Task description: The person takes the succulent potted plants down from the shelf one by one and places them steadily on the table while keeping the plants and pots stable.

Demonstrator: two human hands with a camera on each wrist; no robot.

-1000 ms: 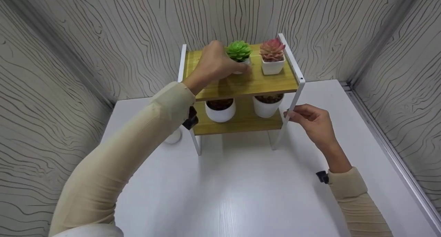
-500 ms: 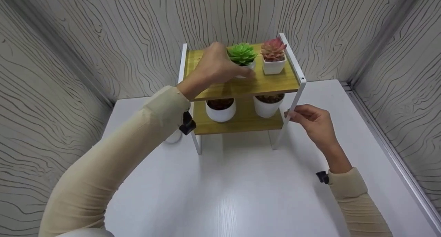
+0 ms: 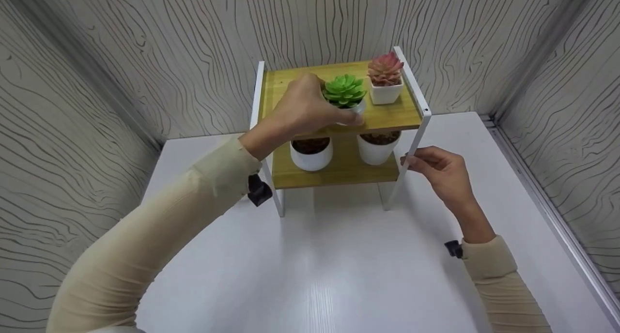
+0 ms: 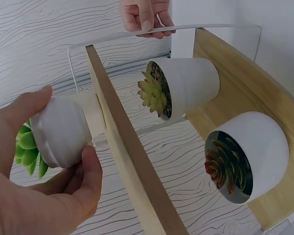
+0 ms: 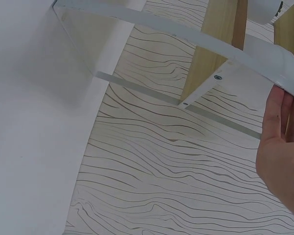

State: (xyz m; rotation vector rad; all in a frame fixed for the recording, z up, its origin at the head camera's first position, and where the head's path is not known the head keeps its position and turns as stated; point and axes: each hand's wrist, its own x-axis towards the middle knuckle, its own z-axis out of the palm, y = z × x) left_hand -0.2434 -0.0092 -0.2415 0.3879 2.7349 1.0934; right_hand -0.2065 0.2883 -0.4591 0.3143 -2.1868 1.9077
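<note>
Showing clearest from left wrist are succulents below the green plant.

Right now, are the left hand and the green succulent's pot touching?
Touching: in the left wrist view, the left hand grips the pot between thumb and fingers.

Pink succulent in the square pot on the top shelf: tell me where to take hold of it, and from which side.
Take the white square pot by its flat front wall and its opposite, below the pink leaves, probably from the left. It stands upright with the frame's white side rail close on its right, while the left has more room once the green succulent is clear.
</note>
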